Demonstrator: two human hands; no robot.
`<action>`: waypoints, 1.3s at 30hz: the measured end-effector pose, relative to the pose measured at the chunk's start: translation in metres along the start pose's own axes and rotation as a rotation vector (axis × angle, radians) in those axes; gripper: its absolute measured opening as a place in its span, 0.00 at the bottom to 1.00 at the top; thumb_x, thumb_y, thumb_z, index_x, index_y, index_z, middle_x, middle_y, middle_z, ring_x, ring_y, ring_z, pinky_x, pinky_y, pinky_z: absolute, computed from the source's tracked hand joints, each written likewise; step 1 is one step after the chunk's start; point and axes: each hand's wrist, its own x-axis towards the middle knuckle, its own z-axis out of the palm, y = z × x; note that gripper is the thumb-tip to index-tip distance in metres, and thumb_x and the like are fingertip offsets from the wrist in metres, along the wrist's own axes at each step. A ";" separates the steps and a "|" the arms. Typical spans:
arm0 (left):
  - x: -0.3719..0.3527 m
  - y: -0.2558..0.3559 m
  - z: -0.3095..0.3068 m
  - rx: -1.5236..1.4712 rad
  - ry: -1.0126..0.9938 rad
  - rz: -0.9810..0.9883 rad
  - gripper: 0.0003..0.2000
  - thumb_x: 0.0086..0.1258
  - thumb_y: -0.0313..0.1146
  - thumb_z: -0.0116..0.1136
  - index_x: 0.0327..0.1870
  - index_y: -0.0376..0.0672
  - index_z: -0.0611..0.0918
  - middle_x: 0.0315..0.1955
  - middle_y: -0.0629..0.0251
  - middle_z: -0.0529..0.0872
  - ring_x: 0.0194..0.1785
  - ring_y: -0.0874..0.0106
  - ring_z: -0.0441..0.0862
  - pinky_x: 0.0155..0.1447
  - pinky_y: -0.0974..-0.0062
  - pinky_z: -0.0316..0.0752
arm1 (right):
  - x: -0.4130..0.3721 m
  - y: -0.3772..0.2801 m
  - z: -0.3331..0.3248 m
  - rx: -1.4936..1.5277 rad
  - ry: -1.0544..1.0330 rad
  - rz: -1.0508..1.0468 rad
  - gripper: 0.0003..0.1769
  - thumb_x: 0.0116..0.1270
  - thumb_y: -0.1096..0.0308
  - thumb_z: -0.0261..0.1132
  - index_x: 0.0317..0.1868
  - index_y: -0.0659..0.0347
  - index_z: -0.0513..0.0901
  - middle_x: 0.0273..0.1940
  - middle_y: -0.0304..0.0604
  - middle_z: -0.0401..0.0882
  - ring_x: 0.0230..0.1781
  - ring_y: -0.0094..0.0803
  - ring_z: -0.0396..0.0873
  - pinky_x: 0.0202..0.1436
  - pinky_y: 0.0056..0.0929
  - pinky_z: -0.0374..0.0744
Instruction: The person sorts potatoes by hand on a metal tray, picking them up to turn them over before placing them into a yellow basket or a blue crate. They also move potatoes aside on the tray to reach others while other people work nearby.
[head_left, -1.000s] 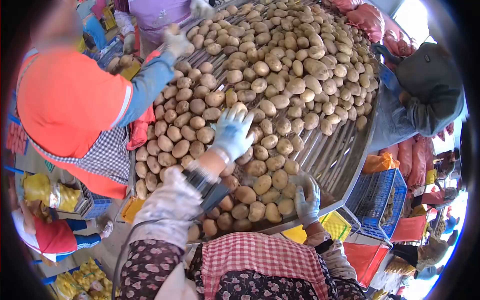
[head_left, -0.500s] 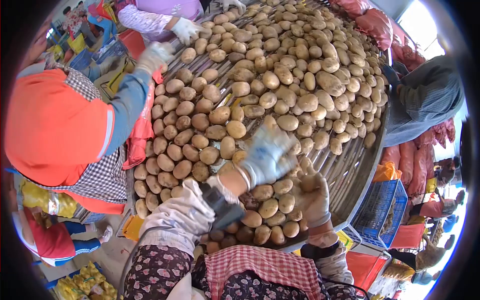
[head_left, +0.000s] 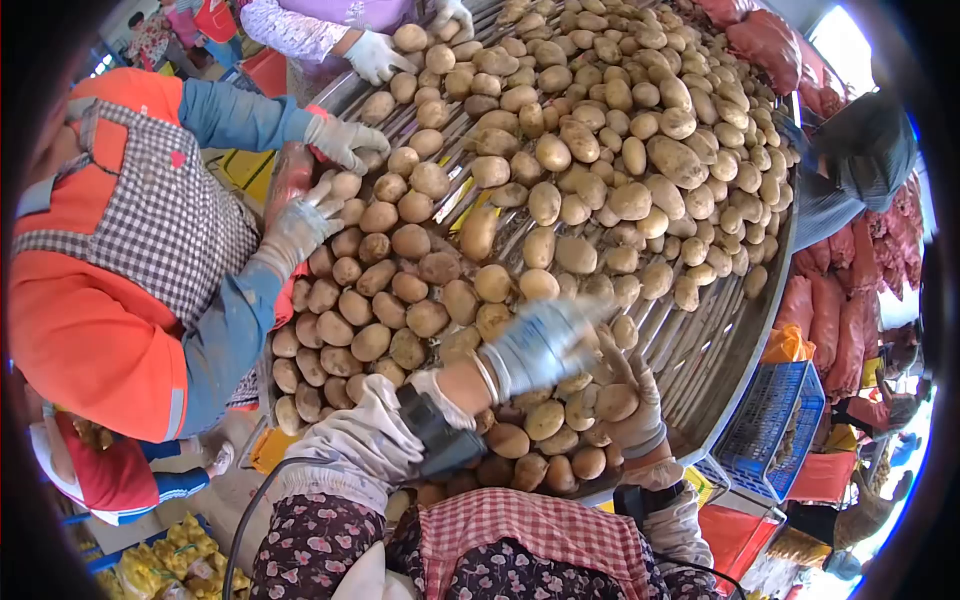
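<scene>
My left hand (head_left: 540,348), in a pale blue and white glove, is over the potatoes (head_left: 497,283) just left of my right hand. Motion smears its fingers, which point to the right. My right hand (head_left: 640,415), in a dirt-stained glove, is near the front right rim of the slatted sorting table (head_left: 690,335). A potato (head_left: 617,403) rests against its palm, with the thumb and fingers curled round it. More potatoes (head_left: 545,420) lie in rows below and between my hands.
A worker in orange with a checked apron (head_left: 165,190) reaches over the left edge with two gloved hands. Another person's gloved hand (head_left: 377,57) is at the far left edge. At right are a dark sleeve (head_left: 850,160), a blue crate (head_left: 765,430) and red sacks (head_left: 825,320).
My left hand has moved slightly down and right, closer to my right hand. The worker in orange has turned toward the table and now has both hands on the potatoes.
</scene>
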 end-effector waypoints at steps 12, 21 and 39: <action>-0.079 0.025 -0.052 0.710 -0.237 -0.418 0.33 0.67 0.50 0.54 0.66 0.31 0.69 0.67 0.44 0.67 0.71 0.48 0.61 0.74 0.52 0.53 | -0.025 -0.005 -0.038 -0.338 0.287 -0.212 0.30 0.71 0.58 0.54 0.70 0.63 0.66 0.64 0.46 0.72 0.64 0.35 0.71 0.58 0.31 0.75; -0.031 -0.045 -0.085 0.824 -0.186 -0.771 0.22 0.62 0.48 0.60 0.50 0.41 0.76 0.47 0.52 0.77 0.47 0.53 0.78 0.48 0.55 0.75 | -0.025 0.001 -0.037 -0.289 0.563 -0.239 0.28 0.72 0.41 0.53 0.51 0.58 0.80 0.41 0.45 0.83 0.37 0.36 0.82 0.35 0.33 0.82; -0.061 -0.025 -0.100 0.496 -0.183 -0.841 0.21 0.67 0.51 0.57 0.48 0.40 0.80 0.44 0.50 0.83 0.47 0.53 0.81 0.51 0.59 0.76 | -0.033 0.012 -0.019 -0.322 0.589 -0.157 0.24 0.70 0.38 0.51 0.51 0.47 0.75 0.37 0.38 0.77 0.25 0.28 0.74 0.16 0.22 0.65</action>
